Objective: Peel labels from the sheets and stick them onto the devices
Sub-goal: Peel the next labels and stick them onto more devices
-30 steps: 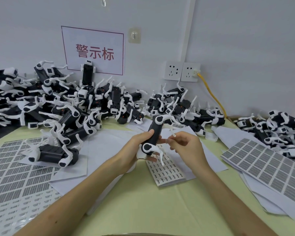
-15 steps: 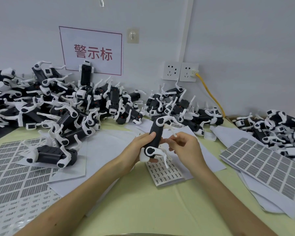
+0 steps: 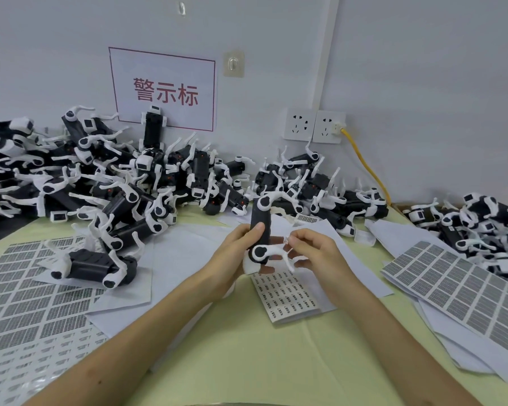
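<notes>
Head camera looks down at a pale green surface [image 3: 247,353] set against a grey wall. At far left lie large label sheets [image 3: 27,291] printed with rows of grey rectangles. Just right of them, one black and white device [image 3: 94,266] lies on its side on white paper. Behind it, a big heap of devices [image 3: 115,183] is stacked against the wall, under a white sign [image 3: 165,89] with red characters.

In the middle, the person's left hand [image 3: 232,256] grips the held device [image 3: 260,225], a black bar with white curved arms at its top and bottom. It stands nearly upright above the surface. The thumb presses on its front and the other fingers wrap round behind.

Below both hands, a small label sheet [image 3: 285,297] with rows of tiny dark print lies flat on white paper.

The right hand [image 3: 317,259] sits just beside the held device. Its thumb and forefinger pinch a small label [image 3: 286,239], pale and too small to read, close to the device's lower white arm. The other fingers curl loosely below.

Further right, two wall sockets [image 3: 314,126] hold a plug with a yellow cable [image 3: 364,162] running down behind the devices. At far right, another label sheet [image 3: 458,288] lies on loose paper, with a second heap of devices [image 3: 481,224] behind it.
</notes>
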Tool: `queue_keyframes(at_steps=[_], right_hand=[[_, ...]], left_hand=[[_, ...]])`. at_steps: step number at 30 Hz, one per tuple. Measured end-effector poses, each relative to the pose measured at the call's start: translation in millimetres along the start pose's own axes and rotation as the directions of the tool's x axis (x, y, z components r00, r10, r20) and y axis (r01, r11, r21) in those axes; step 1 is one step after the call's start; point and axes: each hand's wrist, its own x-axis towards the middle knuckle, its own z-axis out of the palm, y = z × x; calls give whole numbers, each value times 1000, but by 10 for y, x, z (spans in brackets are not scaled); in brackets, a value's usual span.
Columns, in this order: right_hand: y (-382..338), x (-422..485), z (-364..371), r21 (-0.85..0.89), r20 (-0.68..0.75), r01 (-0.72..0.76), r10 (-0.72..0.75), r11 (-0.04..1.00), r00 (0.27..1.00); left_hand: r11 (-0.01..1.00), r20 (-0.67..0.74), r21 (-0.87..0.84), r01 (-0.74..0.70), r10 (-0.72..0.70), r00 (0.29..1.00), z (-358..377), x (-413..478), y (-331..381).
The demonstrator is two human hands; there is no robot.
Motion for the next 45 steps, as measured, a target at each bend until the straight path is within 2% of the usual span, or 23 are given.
queue_keyframes(at_steps=[3,9,16,22,31,45], right_hand=[[-20,-19,-5,24,-2,26,-26,999,1000],[-43,-51,17,37,27,64,-66,997,997],[-48,-58,57,-13,57,88,-87,996,995],[-39,-62,72,-23,55,82,-81,996,995],[-44,-76,86,-38,19,100,-99,994,995],[-39,-92,103,-48,-35,107,-109,993,993]], left_hand=[[1000,-3,-6,9,-9,1000,-2,-24,-4],[996,20,88,26,-28,999,30,-42,-74],[973,55,231,-26,14,998,23,-32,-144],[965,45,260,-42,31,999,23,-14,-181],[947,104,298,-119,92,990,19,-20,-192],[942,72,302,-146,130,989,38,-11,-218]])
